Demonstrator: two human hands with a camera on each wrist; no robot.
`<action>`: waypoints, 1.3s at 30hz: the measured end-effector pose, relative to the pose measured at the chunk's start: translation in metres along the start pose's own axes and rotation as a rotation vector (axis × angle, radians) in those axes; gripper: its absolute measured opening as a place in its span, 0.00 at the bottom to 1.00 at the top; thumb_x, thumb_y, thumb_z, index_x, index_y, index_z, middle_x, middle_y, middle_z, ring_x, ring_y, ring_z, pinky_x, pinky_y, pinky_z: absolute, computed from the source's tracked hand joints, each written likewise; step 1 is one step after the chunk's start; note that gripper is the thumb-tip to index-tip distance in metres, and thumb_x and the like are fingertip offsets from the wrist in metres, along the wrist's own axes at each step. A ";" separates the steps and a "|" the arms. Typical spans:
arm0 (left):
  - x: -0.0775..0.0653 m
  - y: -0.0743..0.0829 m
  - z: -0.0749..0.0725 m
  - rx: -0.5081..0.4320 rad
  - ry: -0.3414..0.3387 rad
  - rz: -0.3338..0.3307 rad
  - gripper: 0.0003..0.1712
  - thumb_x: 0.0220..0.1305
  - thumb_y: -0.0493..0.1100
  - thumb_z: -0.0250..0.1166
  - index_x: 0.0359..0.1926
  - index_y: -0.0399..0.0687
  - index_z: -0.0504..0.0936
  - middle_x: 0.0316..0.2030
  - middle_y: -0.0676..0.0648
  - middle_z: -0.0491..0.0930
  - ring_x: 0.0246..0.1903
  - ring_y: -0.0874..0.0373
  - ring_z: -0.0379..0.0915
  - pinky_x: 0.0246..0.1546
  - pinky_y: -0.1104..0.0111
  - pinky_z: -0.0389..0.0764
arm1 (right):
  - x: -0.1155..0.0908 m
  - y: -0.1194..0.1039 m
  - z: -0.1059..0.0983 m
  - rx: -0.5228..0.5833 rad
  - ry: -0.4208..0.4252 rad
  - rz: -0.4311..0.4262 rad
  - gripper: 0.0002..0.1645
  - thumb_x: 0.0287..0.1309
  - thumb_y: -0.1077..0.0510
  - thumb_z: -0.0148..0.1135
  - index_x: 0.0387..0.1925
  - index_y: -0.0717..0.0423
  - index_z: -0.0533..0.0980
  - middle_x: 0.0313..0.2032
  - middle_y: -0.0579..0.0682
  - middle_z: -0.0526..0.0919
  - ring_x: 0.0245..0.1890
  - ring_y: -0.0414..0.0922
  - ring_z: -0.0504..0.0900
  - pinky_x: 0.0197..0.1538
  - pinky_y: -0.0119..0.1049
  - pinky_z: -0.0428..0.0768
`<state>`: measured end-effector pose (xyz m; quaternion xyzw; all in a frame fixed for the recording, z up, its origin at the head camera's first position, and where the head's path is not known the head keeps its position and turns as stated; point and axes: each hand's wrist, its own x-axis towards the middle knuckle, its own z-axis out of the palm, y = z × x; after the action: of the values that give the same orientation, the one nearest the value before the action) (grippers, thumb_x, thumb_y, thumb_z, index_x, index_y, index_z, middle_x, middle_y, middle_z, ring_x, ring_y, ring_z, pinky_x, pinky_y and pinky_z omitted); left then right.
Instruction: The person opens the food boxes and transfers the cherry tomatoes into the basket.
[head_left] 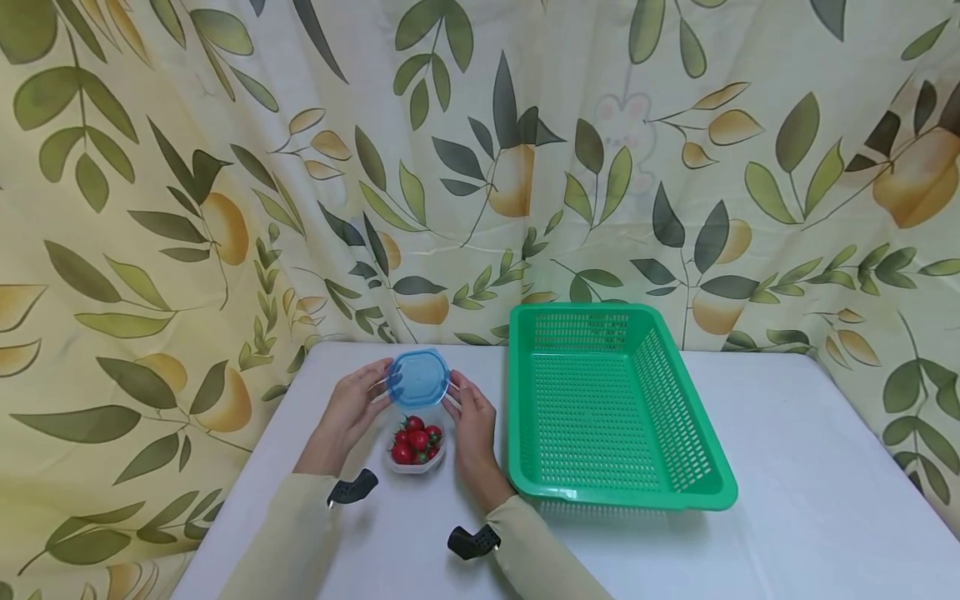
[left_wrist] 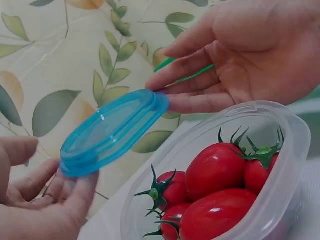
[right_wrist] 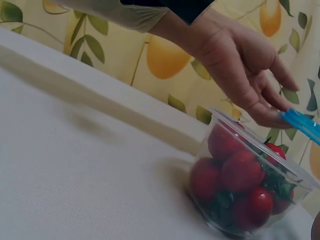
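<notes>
A translucent blue lid (head_left: pixel 418 378) is held tilted above the table, just behind a clear plastic container (head_left: pixel 417 467) of red cherry tomatoes (head_left: pixel 417 439) with green stems. My left hand (head_left: pixel 347 414) supports the lid's left edge on its fingertips; its thumb stands apart from the lid in the left wrist view. On the opposite edge, my right hand (head_left: pixel 474 421) touches the lid with nearly straight fingers (left_wrist: pixel 200 102). The container is uncovered, and its tomatoes reach close to the rim (left_wrist: pixel 260 107). Only part of the lid (right_wrist: pixel 302 124) shows in the right wrist view.
A large green plastic basket (head_left: pixel 718 492) stands on the white table (head_left: pixel 795 467), to the right of my right hand. A leaf-and-fruit patterned curtain (head_left: pixel 480 250) hangs behind the table and along its left side. Black wrist cameras (head_left: pixel 474 542) sit on both sleeves.
</notes>
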<state>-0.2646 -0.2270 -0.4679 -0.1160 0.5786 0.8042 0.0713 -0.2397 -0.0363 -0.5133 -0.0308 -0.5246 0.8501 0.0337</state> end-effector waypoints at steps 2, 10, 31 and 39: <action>0.002 -0.001 0.000 -0.066 -0.027 -0.002 0.27 0.81 0.43 0.49 0.74 0.38 0.64 0.67 0.41 0.70 0.60 0.56 0.74 0.59 0.67 0.79 | 0.001 0.000 0.000 0.033 -0.009 0.008 0.27 0.79 0.46 0.46 0.67 0.59 0.74 0.63 0.52 0.80 0.64 0.50 0.78 0.63 0.39 0.78; 0.006 -0.001 0.002 -0.183 -0.115 -0.016 0.31 0.83 0.49 0.41 0.79 0.42 0.52 0.77 0.38 0.56 0.75 0.46 0.57 0.71 0.52 0.64 | -0.001 -0.002 -0.002 0.106 -0.050 0.032 0.30 0.81 0.47 0.40 0.71 0.60 0.68 0.69 0.55 0.74 0.69 0.52 0.74 0.68 0.43 0.73; 0.013 -0.005 0.001 -0.157 -0.212 -0.062 0.41 0.81 0.60 0.39 0.81 0.44 0.38 0.80 0.40 0.46 0.80 0.41 0.35 0.75 0.39 0.44 | -0.001 -0.001 -0.007 0.144 -0.056 0.079 0.39 0.80 0.41 0.34 0.74 0.69 0.58 0.73 0.64 0.64 0.74 0.60 0.63 0.76 0.51 0.60; 0.013 -0.007 -0.004 -0.137 -0.229 -0.063 0.43 0.81 0.62 0.39 0.81 0.43 0.36 0.81 0.39 0.43 0.80 0.43 0.31 0.76 0.42 0.38 | -0.003 0.001 -0.010 -0.016 -0.048 0.099 0.39 0.79 0.39 0.34 0.75 0.64 0.61 0.77 0.59 0.58 0.78 0.56 0.55 0.78 0.51 0.54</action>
<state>-0.2749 -0.2286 -0.4785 -0.0460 0.5065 0.8471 0.1541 -0.2363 -0.0283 -0.5185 -0.0364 -0.5299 0.8470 -0.0211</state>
